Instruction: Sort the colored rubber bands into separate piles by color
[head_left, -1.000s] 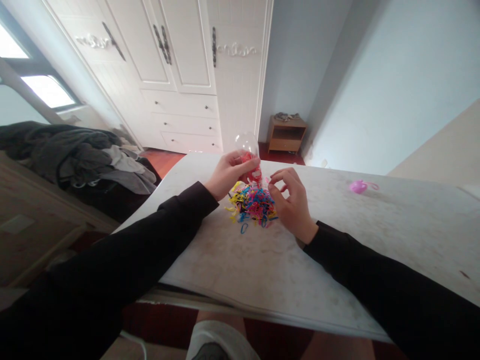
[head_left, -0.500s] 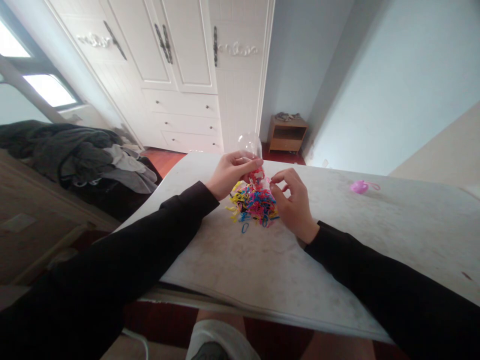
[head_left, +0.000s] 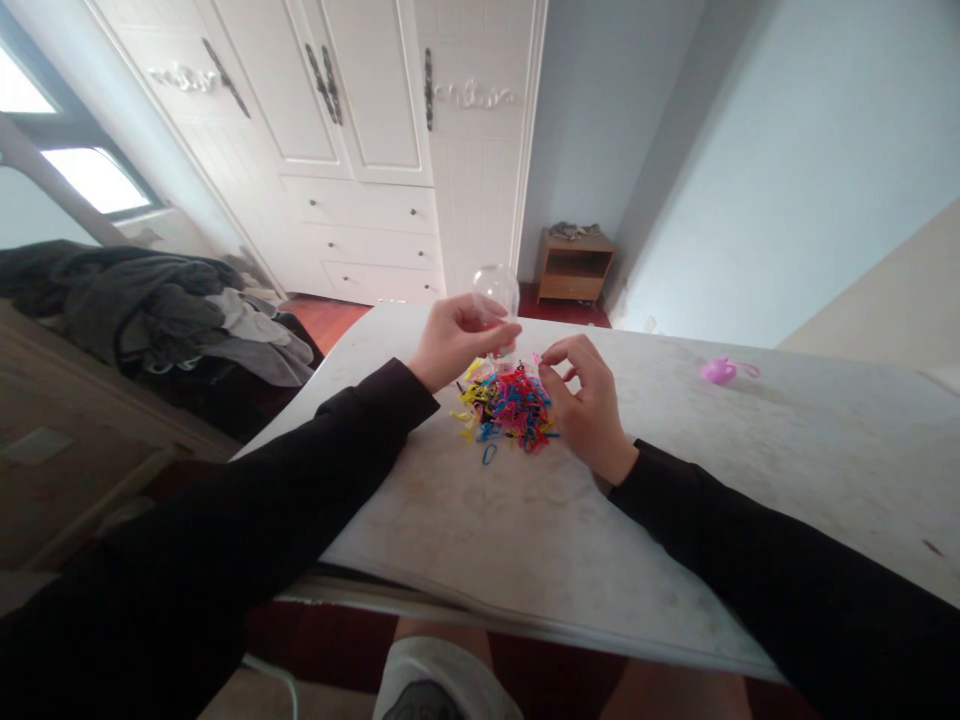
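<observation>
My left hand (head_left: 457,340) is closed around a clear, round-ended plastic container (head_left: 496,284), held just above the table, with a little red showing inside. Below it lies a heap of small rubber bands (head_left: 510,405) in yellow, blue, pink, red and black. One blue band (head_left: 489,455) lies apart at the near edge of the heap. To the right of the heap, my right hand (head_left: 589,405) pinches thumb and forefinger together on a small pink rubber band (head_left: 535,358). Its other fingers are curled.
A purple-pink lid-like piece with a loop (head_left: 718,371) sits on the pale tabletop (head_left: 675,560) to the right. Piled clothes (head_left: 150,310) are at the left. Beyond the table stand a white wardrobe (head_left: 367,240) and a small wooden cabinet (head_left: 574,288).
The red bands that filled the container's lower end have dropped onto the heap. My left hand has shifted slightly left with the container. My right hand has hardly moved.
</observation>
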